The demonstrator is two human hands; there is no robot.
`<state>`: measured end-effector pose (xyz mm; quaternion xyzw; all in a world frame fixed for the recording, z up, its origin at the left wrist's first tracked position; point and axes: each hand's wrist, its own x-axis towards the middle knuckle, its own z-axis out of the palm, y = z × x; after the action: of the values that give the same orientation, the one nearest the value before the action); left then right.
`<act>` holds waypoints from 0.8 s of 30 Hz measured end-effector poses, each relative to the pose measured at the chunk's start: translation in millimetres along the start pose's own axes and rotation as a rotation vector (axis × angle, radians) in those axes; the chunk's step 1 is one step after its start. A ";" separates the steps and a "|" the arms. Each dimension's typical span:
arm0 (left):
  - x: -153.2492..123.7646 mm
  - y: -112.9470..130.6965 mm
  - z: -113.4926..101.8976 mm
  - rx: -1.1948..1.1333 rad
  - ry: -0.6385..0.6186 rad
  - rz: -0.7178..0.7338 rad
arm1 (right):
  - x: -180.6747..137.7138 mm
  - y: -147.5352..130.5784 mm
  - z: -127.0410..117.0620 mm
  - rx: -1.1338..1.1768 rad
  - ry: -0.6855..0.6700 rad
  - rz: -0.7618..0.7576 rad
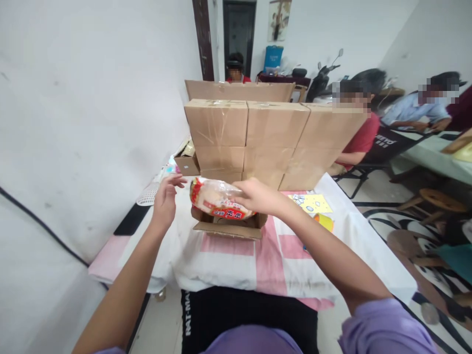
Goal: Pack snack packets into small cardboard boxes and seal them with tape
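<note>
My right hand (256, 195) grips the right end of a clear plastic food packet (216, 199) with red and yellow print. What is inside looks pale and flat; I cannot make out its kind. The packet is tilted over a small open cardboard box (228, 230), whose front flap is folded outward. To the left of the packet, my left hand (166, 196) is raised with its fingers apart, touching nothing. The packet hides most of the box's inside.
Stacked cardboard boxes (276, 123) form a wall behind the packet. Another small box (187, 164) and a white perforated basket (147, 194) stand left. A yellow sheet (311, 202) and a roll of yellow tape (324, 222) lie right. Several people sit beyond the table.
</note>
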<state>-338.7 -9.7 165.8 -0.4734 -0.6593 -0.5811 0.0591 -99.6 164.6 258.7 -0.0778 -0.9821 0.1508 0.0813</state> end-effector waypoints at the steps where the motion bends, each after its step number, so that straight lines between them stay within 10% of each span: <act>1: 1.7 -6.2 3.0 0.006 -0.044 -0.018 | -9.0 4.1 4.3 -0.024 -0.007 0.031; 9: 27.7 -35.5 44.0 0.197 -0.776 0.010 | -27.9 6.0 17.5 -0.119 -0.112 0.119; 24: 41.5 -47.2 72.1 0.133 -0.728 -0.148 | 31.9 1.2 83.9 -0.220 -0.402 0.313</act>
<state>-359.9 78.5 135.4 -0.5951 -0.7060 -0.3333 -0.1907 -145.9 147.6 183.7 -0.2056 -0.9650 0.0664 -0.1487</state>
